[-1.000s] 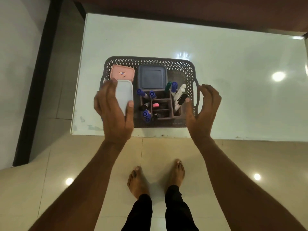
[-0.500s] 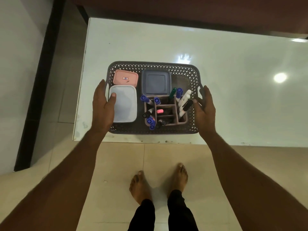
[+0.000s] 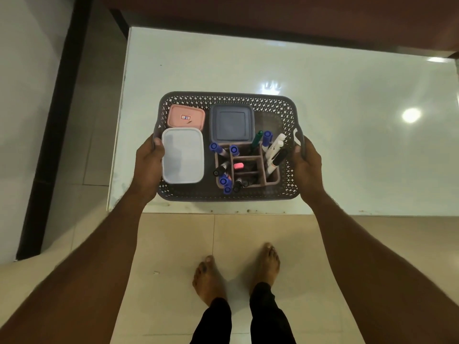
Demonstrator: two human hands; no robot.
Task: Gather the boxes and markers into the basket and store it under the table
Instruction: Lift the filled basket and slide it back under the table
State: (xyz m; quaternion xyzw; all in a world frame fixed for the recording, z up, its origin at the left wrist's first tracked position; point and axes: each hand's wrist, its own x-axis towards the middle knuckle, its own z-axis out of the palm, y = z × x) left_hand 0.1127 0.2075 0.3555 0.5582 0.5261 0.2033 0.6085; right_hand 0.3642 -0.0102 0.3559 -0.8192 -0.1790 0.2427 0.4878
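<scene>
Grey perforated plastic basket [image 3: 227,194] on white glossy table [image 3: 347,145]: left hand [image 3: 149,167] and right hand [image 3: 306,170] clasp its side handles; lidded boxes, markers inside.

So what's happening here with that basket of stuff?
A person grips a grey basket by its side handles, left hand and right hand. Inside sit a pink box, a white box, a grey box and an organizer of markers. It is at the near edge of the white table.
</scene>
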